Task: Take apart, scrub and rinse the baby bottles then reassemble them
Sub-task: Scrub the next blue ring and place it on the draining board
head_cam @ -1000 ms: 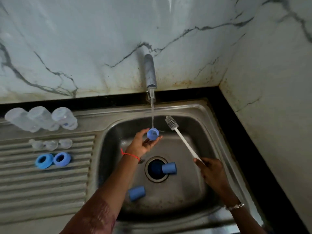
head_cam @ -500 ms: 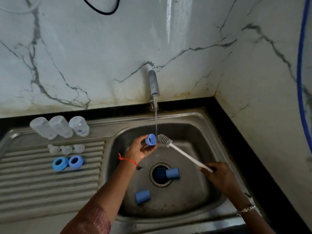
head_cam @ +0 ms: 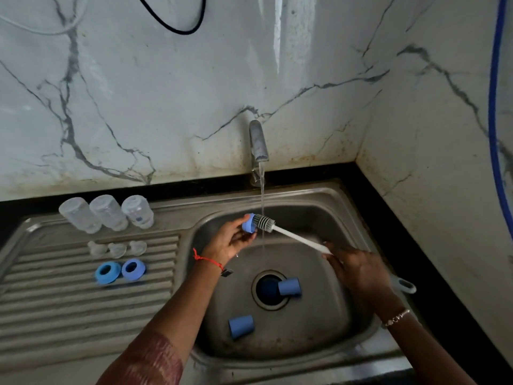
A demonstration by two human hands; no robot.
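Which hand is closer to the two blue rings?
Left. The left hand, holding a cap, is just right of the rings; the right hand, holding the brush, is across the basin.

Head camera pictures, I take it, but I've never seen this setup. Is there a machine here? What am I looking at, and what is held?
No machine: a person wears a wide-angle camera on the head, looking down at their two bare hands. All pictures come from that one view. The left hand holds a small blue bottle part under the running tap; the right hand grips a white bottle brush, its bristles against that part. On the steel drainboard stand three clear bottles, three clear teats and two blue rings. Two blue caps lie in the sink basin, one at the drain.
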